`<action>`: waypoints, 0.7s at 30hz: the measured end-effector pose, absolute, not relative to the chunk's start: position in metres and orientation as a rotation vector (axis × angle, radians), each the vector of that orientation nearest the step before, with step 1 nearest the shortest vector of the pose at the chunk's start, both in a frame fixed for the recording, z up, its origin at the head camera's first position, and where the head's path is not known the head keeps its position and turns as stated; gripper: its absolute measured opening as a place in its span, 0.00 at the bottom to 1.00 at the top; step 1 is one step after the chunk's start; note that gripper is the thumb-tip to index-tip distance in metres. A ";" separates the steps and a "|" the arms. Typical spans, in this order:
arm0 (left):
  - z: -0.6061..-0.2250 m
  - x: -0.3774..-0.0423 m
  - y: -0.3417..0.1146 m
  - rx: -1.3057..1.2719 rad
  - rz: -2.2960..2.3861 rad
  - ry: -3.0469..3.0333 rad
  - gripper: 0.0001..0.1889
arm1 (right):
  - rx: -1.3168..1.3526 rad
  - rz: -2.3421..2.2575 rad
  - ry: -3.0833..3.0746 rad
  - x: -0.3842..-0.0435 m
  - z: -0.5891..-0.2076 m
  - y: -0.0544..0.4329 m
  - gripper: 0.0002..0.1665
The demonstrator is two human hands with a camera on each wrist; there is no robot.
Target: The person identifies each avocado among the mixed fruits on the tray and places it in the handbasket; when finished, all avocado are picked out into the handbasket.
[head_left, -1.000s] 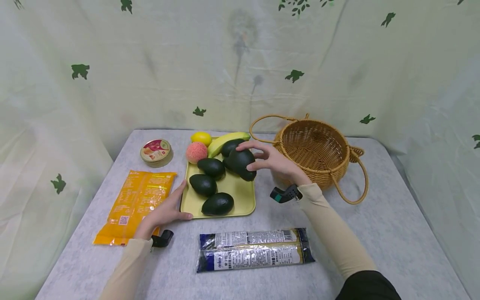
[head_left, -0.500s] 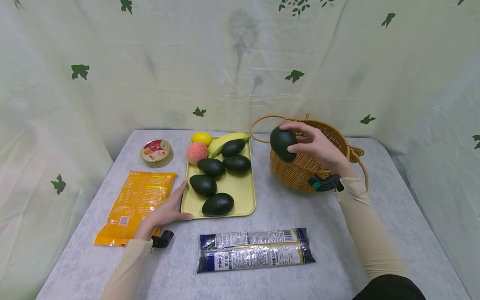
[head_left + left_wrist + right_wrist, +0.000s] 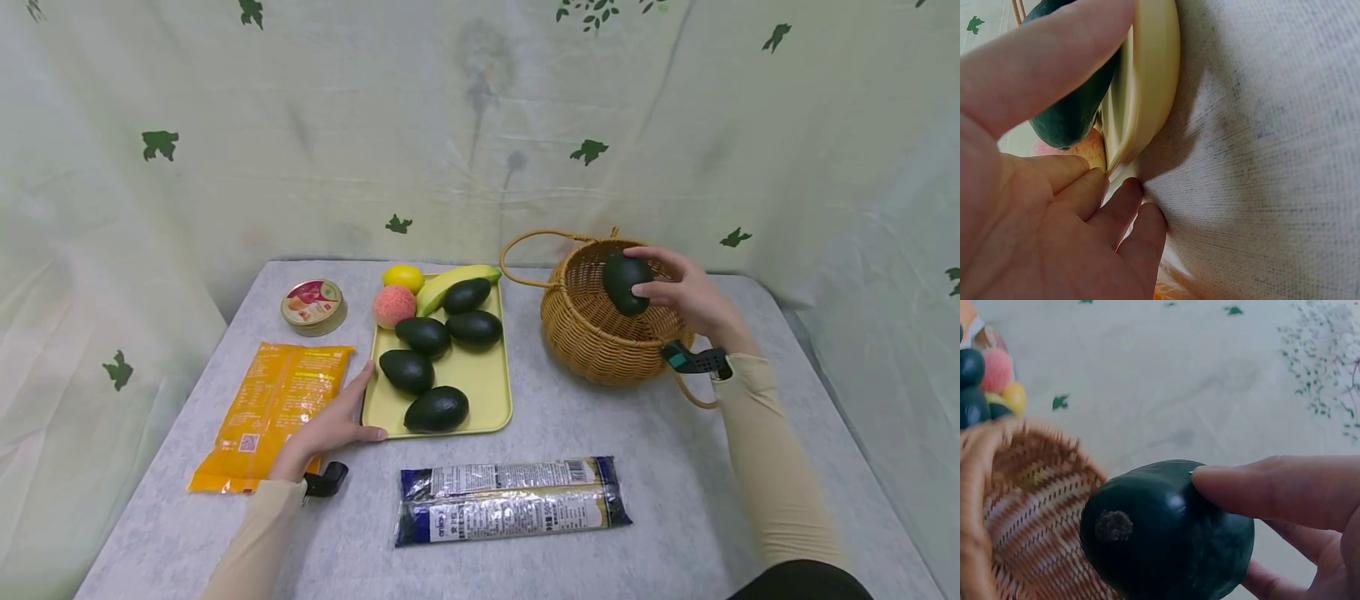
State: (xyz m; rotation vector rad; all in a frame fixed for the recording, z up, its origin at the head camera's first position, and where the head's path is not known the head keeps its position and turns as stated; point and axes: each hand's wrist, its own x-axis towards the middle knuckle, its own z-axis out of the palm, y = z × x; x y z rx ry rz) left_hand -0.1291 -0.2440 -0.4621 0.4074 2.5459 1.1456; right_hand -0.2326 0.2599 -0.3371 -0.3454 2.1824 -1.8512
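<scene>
My right hand (image 3: 693, 300) holds a dark green avocado (image 3: 624, 283) between thumb and fingers, over the mouth of the round wicker basket (image 3: 585, 354). In the right wrist view the avocado (image 3: 1166, 531) shows its stem scar, with the woven basket wall (image 3: 1035, 506) beside it. My left hand (image 3: 330, 429) rests against the near left corner of the yellow tray (image 3: 487, 400), thumb and fingers spread along its rim. On the tray lie several avocados (image 3: 437, 409), a banana (image 3: 450, 283), a lemon (image 3: 403, 276) and a pink textured ball-like fruit (image 3: 393, 306).
An orange packet (image 3: 273, 412) lies left of the tray, partly behind my left hand. A round tin (image 3: 312, 304) stands behind it. In front lies a long blue and clear packet (image 3: 513, 502). A basket handle (image 3: 525, 240) loops out toward the tray.
My right hand has carried the avocado from above the tray rightward to over the basket. The left hand has stayed at the tray corner.
</scene>
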 end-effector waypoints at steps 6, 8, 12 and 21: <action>-0.463 -0.129 -0.244 0.406 1.144 2.547 0.57 | -0.301 -1.662 2.296 -0.235 -0.345 0.267 0.32; -0.464 -0.129 -0.244 0.405 1.140 2.552 0.57 | -0.292 -1.590 2.335 -0.236 -0.347 0.266 0.33; -0.464 -0.129 -0.244 0.408 1.134 2.558 0.57 | -0.328 -1.476 2.390 -0.237 -0.351 0.260 0.34; -0.463 -0.128 -0.244 0.408 1.148 2.551 0.57 | -0.496 -1.353 2.404 -0.239 -0.361 0.246 0.31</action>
